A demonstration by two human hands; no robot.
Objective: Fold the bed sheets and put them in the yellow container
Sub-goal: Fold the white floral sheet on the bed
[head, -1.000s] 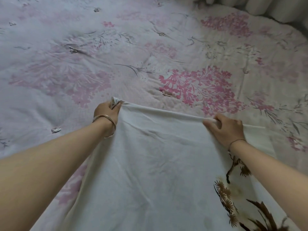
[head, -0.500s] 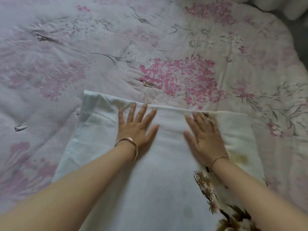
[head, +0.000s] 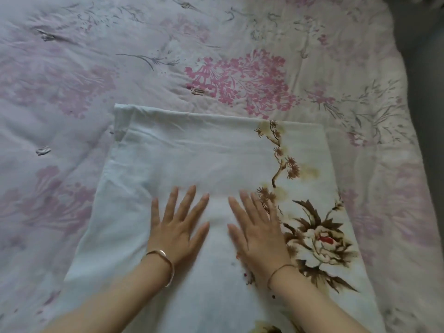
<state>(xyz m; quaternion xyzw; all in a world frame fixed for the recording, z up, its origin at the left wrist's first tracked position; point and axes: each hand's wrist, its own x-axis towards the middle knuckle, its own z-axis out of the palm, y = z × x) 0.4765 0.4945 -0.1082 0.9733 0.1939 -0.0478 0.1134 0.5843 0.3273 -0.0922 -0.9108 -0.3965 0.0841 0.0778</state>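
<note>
**Hands drawn back down the sheet**

Both palms have slid from the far fold toward the near end of the pale white folded fabric bed sheet (head: 192,152), which lies flat on the pink-flowered quilted bed (head: 72,80). The left hand (head: 179,233), silver bangle (head: 165,263) at its wrist, presses down with fingers spread. Just beside it the right hand (head: 258,233) lies flat, fingers nearly together, touching the sheet's brown flower print (head: 319,241).

One sheet (head: 192,159) covers one bed (head: 72,80). Two hands sit near six o'clock: the left hand (head: 177,231) and the right hand (head: 259,234). Two bracelets: one bangle (head: 165,260), one thin band (head: 281,268).
</note>
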